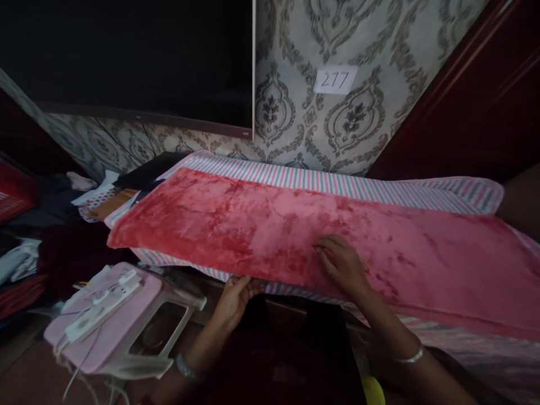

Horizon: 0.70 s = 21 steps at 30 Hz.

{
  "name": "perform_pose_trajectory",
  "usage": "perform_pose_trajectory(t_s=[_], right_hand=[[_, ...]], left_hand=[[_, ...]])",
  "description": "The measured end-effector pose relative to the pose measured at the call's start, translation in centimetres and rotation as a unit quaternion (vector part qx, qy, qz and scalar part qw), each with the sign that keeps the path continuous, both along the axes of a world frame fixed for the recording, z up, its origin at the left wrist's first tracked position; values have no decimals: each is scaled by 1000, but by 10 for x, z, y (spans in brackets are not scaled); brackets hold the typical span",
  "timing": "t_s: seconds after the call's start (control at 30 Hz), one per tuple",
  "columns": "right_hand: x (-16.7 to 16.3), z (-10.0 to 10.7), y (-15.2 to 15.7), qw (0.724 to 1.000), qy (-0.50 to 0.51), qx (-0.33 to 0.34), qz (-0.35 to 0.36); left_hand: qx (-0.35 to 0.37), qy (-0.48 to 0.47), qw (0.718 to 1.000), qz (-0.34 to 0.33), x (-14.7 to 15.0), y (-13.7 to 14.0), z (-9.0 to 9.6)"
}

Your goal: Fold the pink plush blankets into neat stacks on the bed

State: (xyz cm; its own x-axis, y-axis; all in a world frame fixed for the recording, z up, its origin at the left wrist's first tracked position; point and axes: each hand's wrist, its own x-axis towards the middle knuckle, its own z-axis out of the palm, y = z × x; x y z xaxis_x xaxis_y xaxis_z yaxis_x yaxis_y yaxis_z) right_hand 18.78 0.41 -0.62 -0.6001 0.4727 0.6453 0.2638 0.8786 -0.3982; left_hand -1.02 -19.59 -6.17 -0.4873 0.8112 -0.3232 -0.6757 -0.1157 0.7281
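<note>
A long red plush blanket lies spread before me, over a cloth striped in pink, grey and white that shows along its far and near sides. At the near edge, my left hand is closed around the striped border, thumb on top; part of its fingers is hidden in shadow. My right hand rests on or just over the middle of the red plush. Its fingers are loosely bent with the thumb a little apart, and no object shows in it.
To the left, a pink plastic stool carries a white power strip with cords. Clothes are heaped beyond it. A large dark television hangs over the blanket's far left. Dark red wood borders the right.
</note>
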Motion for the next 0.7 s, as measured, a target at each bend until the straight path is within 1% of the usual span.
perform_pose_trajectory(t_s=[0.07,0.13,0.2,0.3,0.37,0.47,0.6,0.7], right_hand=[[-25,6,28,999,-35,-7,27],[-53,11,55,996,-81,-26,36],[-81,16,78,989,-141,-52,17],[-121,26,103,968,-232,-85,-37],[-143,32,114,959,-263,-92,-60],[-172,38,128,954,-277,-90,-76],[-203,36,141,943,-301,-96,-105],[-219,32,147,934,-320,-104,-121]], left_hand=[[-2,5,1000,2,0,1,2],[-8,4,1000,11,0,2,3],[-16,1,1000,22,-1,2,3],[-32,11,999,32,0,1,0],[-40,24,998,34,1,0,0],[-43,34,998,31,2,-2,1],[-49,33,998,38,1,-1,-3],[-57,21,997,43,-1,0,-8]])
